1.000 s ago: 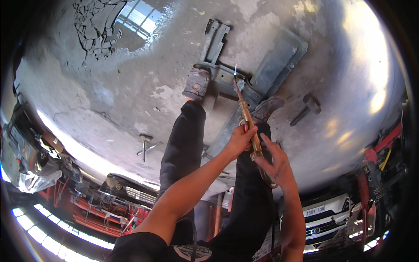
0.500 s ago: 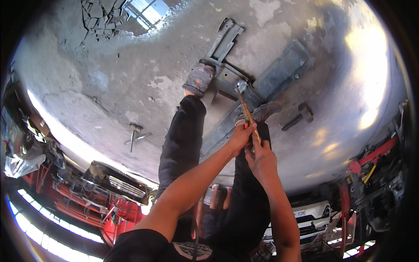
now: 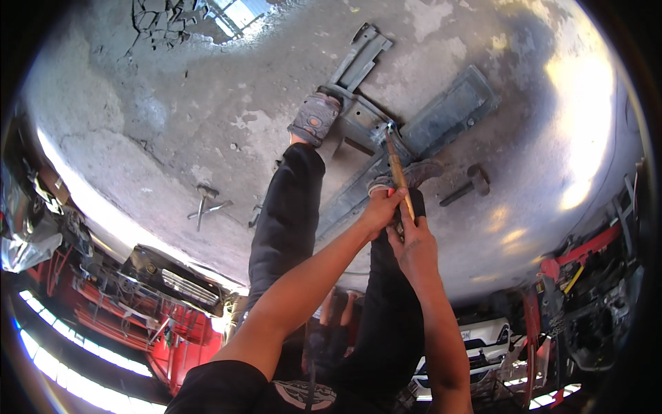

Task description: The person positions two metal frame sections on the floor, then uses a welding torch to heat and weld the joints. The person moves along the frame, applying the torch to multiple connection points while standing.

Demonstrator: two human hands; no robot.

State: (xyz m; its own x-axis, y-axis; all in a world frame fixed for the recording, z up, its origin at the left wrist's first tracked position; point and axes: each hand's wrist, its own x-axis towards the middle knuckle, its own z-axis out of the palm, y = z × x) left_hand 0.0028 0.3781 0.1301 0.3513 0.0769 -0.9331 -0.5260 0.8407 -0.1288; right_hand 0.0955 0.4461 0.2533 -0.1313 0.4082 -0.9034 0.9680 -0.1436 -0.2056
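A long brass gas torch [image 3: 398, 171] slants away from me, its thin tip touching or just above the grey steel frame part [image 3: 365, 114] on the floor. A small bright spot shows at the tip. My left hand [image 3: 381, 210] is closed round the torch's front grip, with a bit of red beside its fingers. Behind it, my right hand [image 3: 416, 247] wraps the rear of the handle. The steel part is made of a crossbar with holes, a narrow channel and a wide rail [image 3: 452, 110]. My left shoe [image 3: 316, 119] rests against the crossbar, my right shoe [image 3: 420, 172] by the rail.
A hammer [image 3: 469, 185] lies on the concrete right of my right foot. Another hammer [image 3: 203, 203] and a small metal tool lie to the left. Behind me are car front parts [image 3: 186, 283], red racks [image 3: 183, 345] and a white car [image 3: 483, 345].
The torch tip has shifted slightly right along the crossbar. Both hands keep their hold on the torch. The whole view has tilted a little.
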